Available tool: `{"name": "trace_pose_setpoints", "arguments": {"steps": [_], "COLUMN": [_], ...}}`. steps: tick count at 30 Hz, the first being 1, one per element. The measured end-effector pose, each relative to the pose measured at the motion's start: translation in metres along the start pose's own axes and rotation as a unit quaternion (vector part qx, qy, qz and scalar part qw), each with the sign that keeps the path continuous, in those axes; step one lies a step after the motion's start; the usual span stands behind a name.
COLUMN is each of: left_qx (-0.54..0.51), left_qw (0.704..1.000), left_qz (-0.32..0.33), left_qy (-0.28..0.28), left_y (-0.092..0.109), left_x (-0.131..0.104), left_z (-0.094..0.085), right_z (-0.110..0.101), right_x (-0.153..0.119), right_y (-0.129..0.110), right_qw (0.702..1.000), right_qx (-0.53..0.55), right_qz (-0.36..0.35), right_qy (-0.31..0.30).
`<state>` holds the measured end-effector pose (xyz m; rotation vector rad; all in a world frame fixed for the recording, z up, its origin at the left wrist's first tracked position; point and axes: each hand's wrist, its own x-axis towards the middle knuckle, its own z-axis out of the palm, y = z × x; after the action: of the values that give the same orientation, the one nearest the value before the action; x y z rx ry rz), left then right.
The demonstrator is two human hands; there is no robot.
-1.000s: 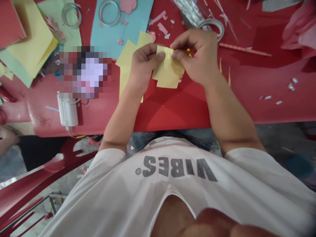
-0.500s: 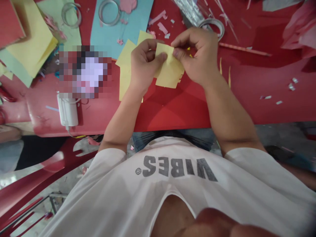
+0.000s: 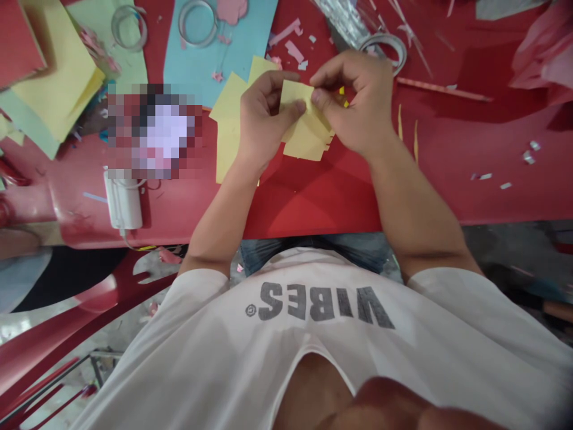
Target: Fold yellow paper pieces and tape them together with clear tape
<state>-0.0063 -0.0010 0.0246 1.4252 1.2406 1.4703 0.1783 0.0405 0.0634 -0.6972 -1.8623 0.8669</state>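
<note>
Between my two hands is a piece of yellow paper (image 3: 304, 143) with small slits cut into its lower right edge. My left hand (image 3: 264, 116) is closed, its thumb pressed on the paper's upper left part. My right hand (image 3: 358, 98) pinches the paper's upper right side between thumb and fingers. The paper bends a little between the thumbs. More yellow paper (image 3: 227, 140) lies on the table beneath and left of my left hand. Tiny yellow scraps (image 3: 344, 91) show by my right fingers.
Tape rolls (image 3: 197, 24) rest on blue paper (image 3: 179, 65) and around it. A pink striped stick (image 3: 443, 89) lies to the right. At left are a white power bank (image 3: 123, 200) with a cable, a blurred-out device (image 3: 165, 131) and stacked coloured paper (image 3: 54, 65).
The yellow paper now bends more between my thumbs. My left hand has shifted slightly to the right; my right hand has barely moved.
</note>
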Motion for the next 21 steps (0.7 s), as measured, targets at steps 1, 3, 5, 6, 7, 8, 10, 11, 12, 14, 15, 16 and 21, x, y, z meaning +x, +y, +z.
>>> {"name": "trace_pose_setpoints", "arguments": {"steps": [1, 3, 5, 6, 7, 8, 10, 11, 12, 14, 15, 16, 21], "left_qx": [-0.001, 0.000, 0.011, 0.018, 0.023, 0.025, 0.026, 0.027, 0.031, 0.039, 0.039, 0.035, 0.019], "left_qw": [1.000, 1.000, 1.000, 1.000, 1.000, 1.000, 0.999, 0.999, 0.999, 0.999, 0.999, 0.999, 0.999], "left_qz": [0.000, 0.001, -0.002, -0.004, -0.005, -0.006, -0.009, -0.012, -0.018, -0.026, -0.028, -0.029, -0.033], "left_qy": [-0.004, -0.004, -0.009, -0.010, -0.015, -0.017, -0.017, -0.018, -0.019, -0.012, -0.011, -0.012, -0.005], "left_y": [-0.002, -0.004, -0.006, -0.006, -0.006, -0.006, -0.005, -0.004, -0.003, 0.000, 0.001, 0.002, -0.010], "left_x": [0.000, 0.000, 0.000, 0.000, -0.001, -0.001, -0.002, -0.003, -0.003, -0.004, -0.005, -0.005, -0.003], "left_z": [0.000, 0.000, -0.001, -0.001, -0.001, -0.002, -0.002, -0.002, -0.001, 0.000, 0.001, 0.002, 0.002], "right_z": [0.000, 0.000, 0.000, 0.000, 0.000, -0.001, -0.001, -0.001, 0.000, 0.001, 0.001, 0.002, -0.003], "right_x": [0.000, -0.001, -0.001, -0.001, -0.001, -0.001, -0.001, -0.001, -0.001, -0.001, -0.001, -0.002, 0.001], "right_y": [0.000, -0.001, -0.002, -0.002, -0.003, -0.003, -0.002, -0.001, -0.001, 0.001, 0.001, 0.001, 0.002], "right_qw": [1.000, 1.000, 1.000, 1.000, 1.000, 1.000, 1.000, 1.000, 1.000, 1.000, 1.000, 1.000, 0.999], "right_qx": [0.000, 0.004, 0.005, 0.005, 0.004, 0.003, 0.005, 0.007, 0.010, 0.011, 0.011, 0.010, -0.035], "right_qz": [0.000, -0.007, -0.012, -0.012, -0.010, -0.008, -0.006, -0.007, -0.009, -0.013, -0.014, -0.015, 0.001], "right_qy": [-0.003, -0.001, 0.005, 0.004, 0.002, -0.002, -0.007, -0.006, -0.004, -0.003, -0.002, -0.003, -0.001]}}
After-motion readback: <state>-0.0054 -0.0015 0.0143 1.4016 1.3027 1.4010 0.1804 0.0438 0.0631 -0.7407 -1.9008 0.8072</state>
